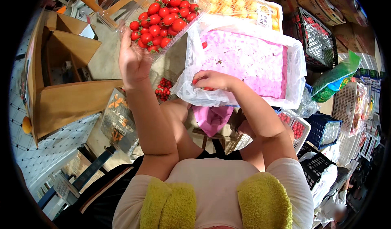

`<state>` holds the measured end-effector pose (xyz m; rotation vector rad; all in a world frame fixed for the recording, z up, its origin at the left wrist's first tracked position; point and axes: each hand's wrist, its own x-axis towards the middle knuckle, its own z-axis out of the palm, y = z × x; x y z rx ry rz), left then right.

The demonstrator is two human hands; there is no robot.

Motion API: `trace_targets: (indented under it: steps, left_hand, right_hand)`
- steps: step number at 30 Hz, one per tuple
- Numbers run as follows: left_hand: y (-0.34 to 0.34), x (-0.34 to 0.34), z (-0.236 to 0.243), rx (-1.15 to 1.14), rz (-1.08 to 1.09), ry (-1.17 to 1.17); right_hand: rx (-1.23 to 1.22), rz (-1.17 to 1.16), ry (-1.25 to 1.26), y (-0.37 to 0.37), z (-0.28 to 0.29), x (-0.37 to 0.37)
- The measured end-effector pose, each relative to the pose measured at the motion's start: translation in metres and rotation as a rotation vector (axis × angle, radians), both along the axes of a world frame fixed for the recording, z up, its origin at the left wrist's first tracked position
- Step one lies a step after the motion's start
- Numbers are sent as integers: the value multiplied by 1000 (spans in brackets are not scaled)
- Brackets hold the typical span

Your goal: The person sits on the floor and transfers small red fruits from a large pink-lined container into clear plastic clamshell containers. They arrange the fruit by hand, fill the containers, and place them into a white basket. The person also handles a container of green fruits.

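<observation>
My left hand is raised at the upper left, gripping a clear plastic clamshell box by its near left side. Red cherry tomatoes with green stems fill the box. My right hand reaches over the near left corner of a crate lined with white plastic film. Its fingers are closed, with a red cherry tomato partly showing at the tips. Pink patterned paper covers the crate's bottom. One loose cherry tomato lies toward its far left; more red shows just under my right hand.
Behind the lined crate stands a crate of orange fruit. Another box of cherry tomatoes sits low, left of my knee. Open cardboard boxes stand at left. Black crates, a green bag and a tomato crate crowd the right.
</observation>
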<state>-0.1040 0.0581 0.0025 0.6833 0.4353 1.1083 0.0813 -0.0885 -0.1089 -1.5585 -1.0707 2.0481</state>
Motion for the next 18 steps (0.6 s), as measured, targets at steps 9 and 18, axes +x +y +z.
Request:
trace_targets:
  steps: [9, 18]
  left_hand:
    - [-2, 4, 5, -104, 10, 86]
    - [-6, 12, 7, -60, -20, 92]
  right_hand:
    - [-30, -660, 463, -35, 20, 65]
    - [-25, -738, 407, -46, 4, 86]
